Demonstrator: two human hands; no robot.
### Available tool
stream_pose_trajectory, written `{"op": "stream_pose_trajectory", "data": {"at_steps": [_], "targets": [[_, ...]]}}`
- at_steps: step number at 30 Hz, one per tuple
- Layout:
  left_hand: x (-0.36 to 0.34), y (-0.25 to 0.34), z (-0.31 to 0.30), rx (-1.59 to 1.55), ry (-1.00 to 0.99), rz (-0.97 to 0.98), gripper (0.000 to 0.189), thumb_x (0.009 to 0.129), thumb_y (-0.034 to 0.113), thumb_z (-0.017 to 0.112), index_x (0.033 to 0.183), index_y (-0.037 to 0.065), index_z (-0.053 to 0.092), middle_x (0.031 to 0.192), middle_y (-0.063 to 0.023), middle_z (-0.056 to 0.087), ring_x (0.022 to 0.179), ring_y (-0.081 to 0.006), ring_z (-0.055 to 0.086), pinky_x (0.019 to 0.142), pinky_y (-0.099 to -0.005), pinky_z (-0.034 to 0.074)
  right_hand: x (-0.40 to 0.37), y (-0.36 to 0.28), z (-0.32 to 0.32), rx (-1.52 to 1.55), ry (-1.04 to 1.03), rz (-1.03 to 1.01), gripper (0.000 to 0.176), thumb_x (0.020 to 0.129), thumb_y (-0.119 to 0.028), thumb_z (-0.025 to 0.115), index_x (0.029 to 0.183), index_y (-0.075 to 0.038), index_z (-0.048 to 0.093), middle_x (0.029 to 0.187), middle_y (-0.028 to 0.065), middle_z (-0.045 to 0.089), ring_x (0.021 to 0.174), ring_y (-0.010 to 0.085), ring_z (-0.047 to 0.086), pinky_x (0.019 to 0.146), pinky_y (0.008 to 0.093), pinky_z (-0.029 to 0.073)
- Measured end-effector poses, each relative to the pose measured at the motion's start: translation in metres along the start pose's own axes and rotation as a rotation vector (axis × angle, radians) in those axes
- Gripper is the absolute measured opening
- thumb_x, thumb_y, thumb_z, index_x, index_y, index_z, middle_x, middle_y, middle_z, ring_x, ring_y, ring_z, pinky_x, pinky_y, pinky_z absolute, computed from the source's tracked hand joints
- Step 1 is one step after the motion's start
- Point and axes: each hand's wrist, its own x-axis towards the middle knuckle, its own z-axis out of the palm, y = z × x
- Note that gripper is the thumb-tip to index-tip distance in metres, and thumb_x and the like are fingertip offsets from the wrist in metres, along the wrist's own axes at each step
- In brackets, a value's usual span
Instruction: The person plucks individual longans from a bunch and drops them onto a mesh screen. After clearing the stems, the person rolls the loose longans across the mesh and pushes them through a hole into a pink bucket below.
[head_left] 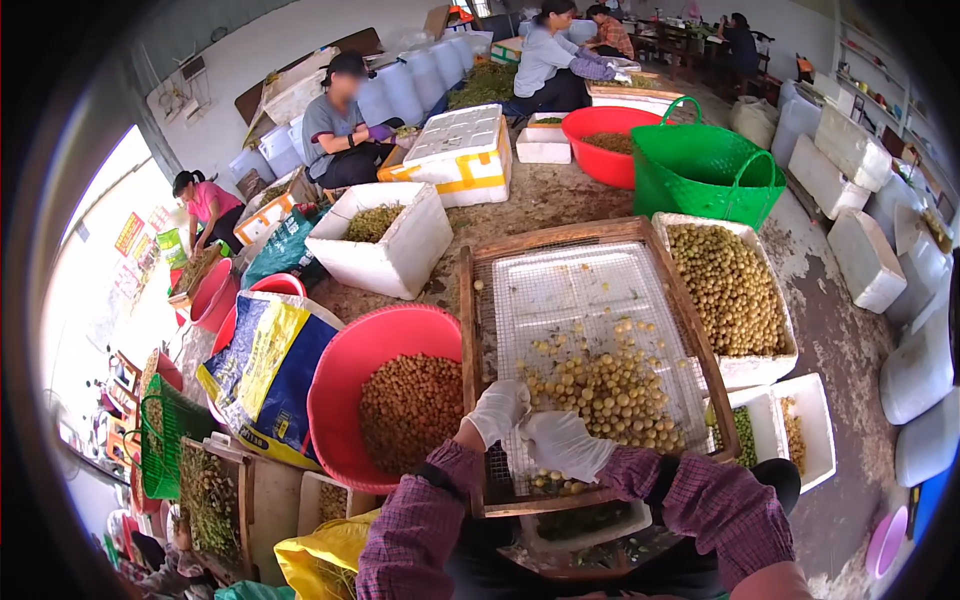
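Note:
A wood-framed wire mesh screen lies in front of me over a white tray. Small round yellowish fruits are heaped on its near half, with a few scattered farther up. My left hand, in a white glove, is at the screen's left side with its fingers curled beside the fruits. Close by, my right hand, gloved too, rests at the near edge of the heap, fingers bent toward the left hand. Whatever lies within either hand is hidden by the gloves.
Left of the screen stands a red basin of brownish fruits. A foam box full of yellowish fruits is on the right, below a green basket. Smaller white bins sit nearer. Several people work among foam boxes beyond.

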Motion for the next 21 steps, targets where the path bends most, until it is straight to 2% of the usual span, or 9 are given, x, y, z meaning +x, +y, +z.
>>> {"op": "stream_pose_trajectory", "data": {"at_steps": [1,4,5,9,11,13,14,17,21], "targets": [[0.0,0.002,-0.001,0.033,0.016,0.049,0.009,0.074,0.012,0.065,0.081,0.006,0.063,0.082,-0.0147,0.064,0.08,-0.0338,0.062,0.071,-0.0402,0.049,-0.004,-0.005,-0.008,-0.054,-0.212,0.011,0.017,0.073,-0.022,0.061,0.081,-0.007,0.064,0.075,0.0128,0.065,0.067,0.0346,0.064,0.059,0.0458,0.051],[0.001,0.008,0.003,0.124,0.064,0.161,0.008,0.074,0.011,0.063,0.08,0.006,0.063,0.08,-0.0138,0.063,0.08,-0.0328,0.061,0.072,-0.0387,0.049,-0.025,-0.02,0.009,-0.105,-0.211,-0.262,0.023,0.072,-0.022,0.061,0.087,-0.004,0.063,0.079,0.0148,0.064,0.066,0.0356,0.064,0.058,0.0451,0.05],[0.004,0.005,0.007,0.143,0.086,0.175,0.007,0.074,0.01,0.062,0.08,0.006,0.063,0.08,-0.0141,0.062,0.08,-0.0335,0.06,0.072,-0.039,0.049,-0.024,-0.019,0.026,-0.14,-0.051,-0.378,0.013,0.072,-0.017,0.063,0.075,-0.004,0.064,0.063,0.012,0.061,0.061,0.0321,0.064,0.053,0.0452,0.049],[-0.006,0.009,-0.009,0.096,0.133,0.207,0.009,0.075,0.01,0.058,0.08,0.005,0.063,0.082,-0.0166,0.063,0.081,-0.0355,0.06,0.071,-0.0416,0.049,-0.025,-0.024,0.028,-0.253,-0.213,-0.205,0.014,0.072,-0.018,0.064,0.073,-0.004,0.063,0.063,0.0129,0.061,0.062,0.0327,0.064,0.053,0.0436,0.049],[-0.006,-0.015,-0.02,0.267,0.059,0.247,0.01,0.075,0.011,0.058,0.081,0.004,0.063,0.085,-0.0173,0.063,0.082,-0.035,0.061,0.07,-0.0429,0.049,-0.014,-0.018,0.008,-0.268,-0.268,-0.071,0.014,0.072,-0.018,0.063,0.073,-0.004,0.063,0.062,0.0138,0.06,0.062,0.0343,0.064,0.053,0.0431,0.049],[-0.006,-0.039,-0.032,0.546,-0.156,0.333,0.012,0.073,0.012,0.061,0.082,0.004,0.065,0.086,-0.0169,0.065,0.083,-0.0349,0.063,0.069,-0.0445,0.05,-0.016,-0.014,-0.025,-0.088,-0.123,-0.052,0.012,0.075,-0.018,0.061,0.074,-0.005,0.062,0.058,0.012,0.059,0.059,0.0321,0.063,0.052,0.0401,0.048],[-0.012,-0.033,-0.033,0.556,-0.232,0.275,0.012,0.073,0.012,0.061,0.082,0.004,0.065,0.085,-0.016,0.065,0.082,-0.0348,0.063,0.07,-0.0444,0.05,-0.021,-0.015,-0.042,0.001,-0.053,-0.042,0.012,0.076,-0.018,0.06,0.075,-0.006,0.061,0.056,0.0111,0.058,0.058,0.031,0.063,0.051,0.0385,0.048],[-0.042,-0.018,-0.03,0.635,-0.298,0.27,0.013,0.073,0.014,0.062,0.083,0.005,0.066,0.081,-0.0127,0.066,0.081,-0.0333,0.064,0.072,-0.0432,0.051,-0.038,-0.022,-0.073,0.282,-0.15,0.066,0.012,0.079,-0.018,0.058,0.08,-0.007,0.063,0.061,0.0125,0.06,0.061,0.0308,0.064,0.054,0.0394,0.049],[-0.06,-0.006,-0.031,0.794,-0.184,0.412,0.014,0.075,0.018,0.06,0.083,0.008,0.066,0.08,-0.0106,0.066,0.079,-0.0307,0.065,0.069,-0.0423,0.05,-0.093,-0.034,-0.057,0.126,-0.454,-0.12,0.014,0.074,-0.017,0.061,0.08,-0.005,0.059,0.065,0.0158,0.061,0.062,0.0343,0.063,0.051,0.0458,0.048]]}}
